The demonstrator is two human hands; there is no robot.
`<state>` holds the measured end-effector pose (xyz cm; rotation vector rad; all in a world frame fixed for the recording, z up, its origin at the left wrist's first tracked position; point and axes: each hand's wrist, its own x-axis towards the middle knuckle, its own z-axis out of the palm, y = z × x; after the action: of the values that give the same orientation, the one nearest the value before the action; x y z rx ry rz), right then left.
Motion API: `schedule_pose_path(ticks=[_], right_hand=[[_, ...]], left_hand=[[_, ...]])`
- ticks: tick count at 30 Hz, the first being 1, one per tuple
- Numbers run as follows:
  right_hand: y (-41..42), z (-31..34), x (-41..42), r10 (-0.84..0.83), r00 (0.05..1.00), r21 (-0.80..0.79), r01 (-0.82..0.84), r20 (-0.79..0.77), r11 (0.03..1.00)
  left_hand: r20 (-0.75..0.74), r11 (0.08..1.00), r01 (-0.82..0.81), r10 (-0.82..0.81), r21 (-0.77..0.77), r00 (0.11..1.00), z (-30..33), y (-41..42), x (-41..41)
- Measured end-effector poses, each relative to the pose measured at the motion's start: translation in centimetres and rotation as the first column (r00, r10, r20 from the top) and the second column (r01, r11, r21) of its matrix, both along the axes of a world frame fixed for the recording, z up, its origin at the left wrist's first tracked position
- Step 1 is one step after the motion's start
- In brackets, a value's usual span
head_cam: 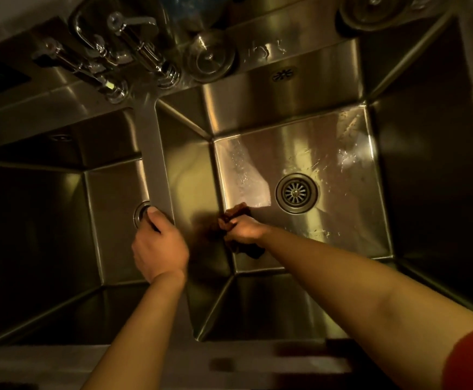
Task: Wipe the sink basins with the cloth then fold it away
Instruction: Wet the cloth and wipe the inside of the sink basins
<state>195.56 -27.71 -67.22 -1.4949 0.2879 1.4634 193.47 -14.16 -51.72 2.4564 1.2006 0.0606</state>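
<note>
My right hand (245, 230) holds the dark cloth (236, 218) bunched in its fingers, low in the right basin (328, 130), at the left edge of its floor, near the drain (296, 192). My left hand (159, 246) rests on the divider (156, 164) between the basins, fingers curled over its edge.

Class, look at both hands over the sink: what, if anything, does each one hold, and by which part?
The right hand grips the bunched dark cloth around its middle, low in the right basin. The left hand grips the divider between the basins.
</note>
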Motion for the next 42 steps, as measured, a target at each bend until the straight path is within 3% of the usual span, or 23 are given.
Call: schedule_pose_path(ticks=[3,6,8,12,14,16,17,19,22,24,27,32,36,39,42], right_hand=[[-3.1,0.7,2.9,-0.017,1.0,-0.003,0.018,0.011,1.0],[-6.9,1.4,6.5,-0.431,0.902,0.012,0.431,0.042,0.903],[-9.7,2.2,9.5,-0.563,0.8,-0.045,0.582,0.206,0.812],[-15.6,2.9,14.2,-0.572,0.635,0.025,0.658,0.519,0.752],[-18.7,2.0,15.3,-0.411,0.642,-0.084,0.596,0.647,0.798],[-21.1,-0.5,15.6,-0.078,0.656,-0.328,0.472,0.75,0.818],[-21.7,-1.8,15.4,0.03,0.667,-0.442,0.457,0.744,0.772],[-21.5,-3.8,14.3,0.09,0.703,-0.567,0.484,0.706,0.666],[-19.0,-5.5,12.2,0.271,0.623,-0.623,0.457,0.733,0.634],[-16.1,-6.2,11.5,0.342,0.573,-0.614,0.39,0.745,0.686],[-9.9,-6.5,10.6,0.45,0.571,-0.634,0.168,0.687,0.755],[-1.0,-6.0,6.7,0.677,0.324,-0.656,-0.191,0.66,0.73],[-2.5,-6.4,3.2,0.713,0.115,-0.622,-0.408,0.692,0.669],[-8.1,-6.8,0.4,0.753,-0.105,-0.663,-0.564,0.65,0.492],[-15.0,-6.0,-1.1,0.79,-0.196,-0.703,-0.611,0.581,0.365]], left_hand=[[-0.003,1.0,0.004,-0.004,0.005,1.0,0.2,-0.2,0.1],[0.011,1.0,0.024,-0.024,-0.003,1.0,0.1,-0.1,0.1],[0.021,1.0,0.021,-0.021,0.001,1.0,0.2,-0.1,0.1],[0.006,1.0,0.027,-0.027,0.003,1.0,0.1,-0.1,0.1],[0.001,1.0,0.022,-0.022,0.0,1.0,0.1,0.0,0.0],[-0.004,1.0,0.022,-0.022,0.001,1.0,0.1,0.1,0.0],[0.001,1.0,0.024,-0.024,-0.005,1.0,0.1,0.0,-0.1],[0.006,1.0,0.03,-0.03,-0.007,1.0,0.1,-0.1,0.0],[0.016,0.999,0.038,-0.038,0.008,0.999,0.1,-0.1,0.0],[0.014,0.999,0.034,-0.034,0.008,0.999,0.1,-0.1,0.1],[0.013,0.999,0.034,-0.034,0.003,0.999,0.1,-0.1,0.0],[0.033,0.999,0.038,-0.038,0.009,0.999,0.0,-0.1,-0.1],[0.018,1.0,0.028,-0.029,0.01,0.999,0.0,-0.1,0.0],[0.007,1.0,0.019,-0.019,0.015,1.0,0.1,-0.2,0.0],[-0.007,1.0,0.017,-0.017,0.018,1.0,0.5,-0.4,0.2]])
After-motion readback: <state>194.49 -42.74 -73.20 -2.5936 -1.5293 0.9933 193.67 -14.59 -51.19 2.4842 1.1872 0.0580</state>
